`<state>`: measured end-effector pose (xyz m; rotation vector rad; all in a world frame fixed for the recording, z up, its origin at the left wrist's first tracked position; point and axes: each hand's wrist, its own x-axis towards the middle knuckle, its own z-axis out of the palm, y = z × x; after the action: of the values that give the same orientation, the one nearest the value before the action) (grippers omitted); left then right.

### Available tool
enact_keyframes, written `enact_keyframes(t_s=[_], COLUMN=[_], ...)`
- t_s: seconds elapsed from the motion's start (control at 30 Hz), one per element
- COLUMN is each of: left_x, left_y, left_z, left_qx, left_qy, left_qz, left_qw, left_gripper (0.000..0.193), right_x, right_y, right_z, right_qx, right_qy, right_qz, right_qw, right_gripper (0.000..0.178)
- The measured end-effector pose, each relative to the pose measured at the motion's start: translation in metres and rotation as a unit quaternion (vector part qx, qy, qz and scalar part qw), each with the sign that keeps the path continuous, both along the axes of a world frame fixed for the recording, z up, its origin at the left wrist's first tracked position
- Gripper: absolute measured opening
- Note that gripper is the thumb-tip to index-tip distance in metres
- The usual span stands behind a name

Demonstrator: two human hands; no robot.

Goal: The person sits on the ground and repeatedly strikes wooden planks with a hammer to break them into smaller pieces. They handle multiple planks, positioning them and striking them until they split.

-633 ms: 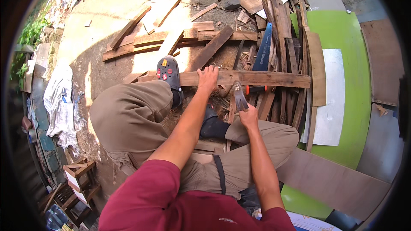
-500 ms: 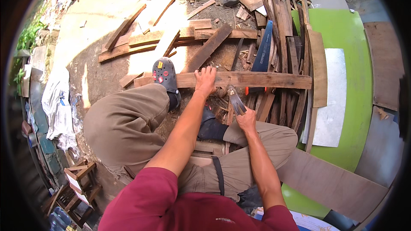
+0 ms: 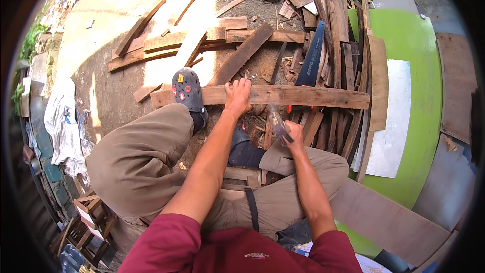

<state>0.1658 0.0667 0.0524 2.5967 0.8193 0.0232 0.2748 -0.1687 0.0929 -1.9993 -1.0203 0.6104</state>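
Note:
A long brown wooden board lies crosswise in front of me, its left part beside my grey clog. My left hand is closed over the board left of its middle, fingers bent over the far edge. Just below the board, my right hand grips what looks like a claw hammer, its worn metal head pointing toward the board's near edge. The hammer's handle is mostly hidden by the hand. Beyond the board leans a handsaw with a dark blue blade; its orange-trimmed handle is partly covered by the board.
Loose planks lie on the concrete ahead. Long wood strips are piled at the right, beside a green panel bearing a white sheet. White cloth hangs at the left, above a small wooden stool.
The view has shifted slightly. My left hand keeps hold of the board, and my right hand keeps the hammer close to its near edge, turned slightly.

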Motion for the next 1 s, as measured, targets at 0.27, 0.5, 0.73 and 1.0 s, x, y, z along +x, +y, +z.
enact_keyframes(t_s=[0.27,0.5,0.73,1.0], left_x=[-0.001,-0.004,-0.002,-0.001], left_y=[-0.001,0.000,0.001,0.001], left_z=[-0.001,-0.007,-0.003,-0.006], left_qx=[0.006,-0.006,-0.022,-0.004], left_qy=[0.008,-0.013,-0.004,-0.001], left_qz=[0.005,0.010,0.006,0.004], left_qw=[1.000,1.000,1.000,1.000], left_gripper=[0.056,0.058,0.060,0.061], right_x=[-0.008,-0.006,0.000,0.002], right_y=[0.011,0.016,0.004,0.012], right_z=[0.002,0.014,-0.011,-0.001], right_qx=[-0.006,0.019,-0.007,-0.033], right_qy=[-0.063,-0.035,-0.015,-0.076], right_qz=[0.003,0.022,-0.045,-0.006], right_qw=[0.998,0.999,0.999,0.997], right_gripper=[0.035,0.026,0.018,0.029])
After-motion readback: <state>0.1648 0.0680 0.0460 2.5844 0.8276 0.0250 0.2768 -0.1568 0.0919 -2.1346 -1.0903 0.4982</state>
